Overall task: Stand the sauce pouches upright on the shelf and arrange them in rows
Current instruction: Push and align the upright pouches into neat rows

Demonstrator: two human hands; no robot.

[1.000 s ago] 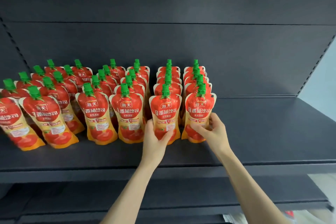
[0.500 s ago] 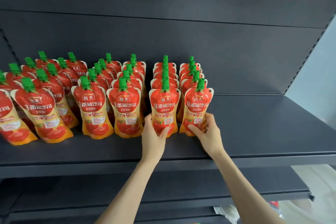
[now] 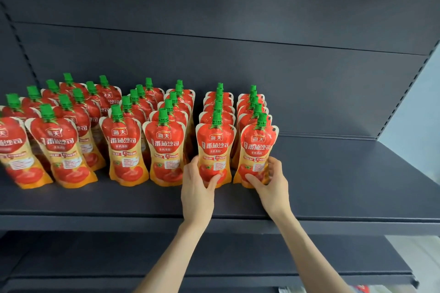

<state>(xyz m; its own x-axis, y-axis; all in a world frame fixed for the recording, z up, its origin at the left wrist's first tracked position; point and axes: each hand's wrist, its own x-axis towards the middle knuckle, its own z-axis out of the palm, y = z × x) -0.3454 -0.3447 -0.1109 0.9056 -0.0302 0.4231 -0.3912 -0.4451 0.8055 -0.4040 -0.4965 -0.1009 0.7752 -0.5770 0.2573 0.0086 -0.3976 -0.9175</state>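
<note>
Shelf: the dark shelf (image 3: 333, 188) in front of you carries all the pouches on its left and middle part; its right part is bare.
Sauce pouches: the red and orange sauce pouches (image 3: 123, 147) with green caps stand upright in rows running from the front edge toward the back panel (image 3: 238, 7).
Left rows: these rows lean slightly and sit less evenly than the two on the right.
Left hand: your left hand (image 3: 198, 188) grips the lower part of the second pouch from the right (image 3: 215, 150), thumb across the front, fingers behind it.
Right hand: your right hand (image 3: 271, 179) holds the rightmost front pouch (image 3: 258, 152) near its base, thumb on the front, fingers wrapped round its right edge.
Held pouches: both stand on the shelf at the head of their rows, the left one upright, the right one leaning slightly to the right.
Gap: the two held pouches stand just beside each other with a narrow gap between them.
Lower shelf: a second dark shelf (image 3: 238, 257) shows below, behind your forearms.
</note>
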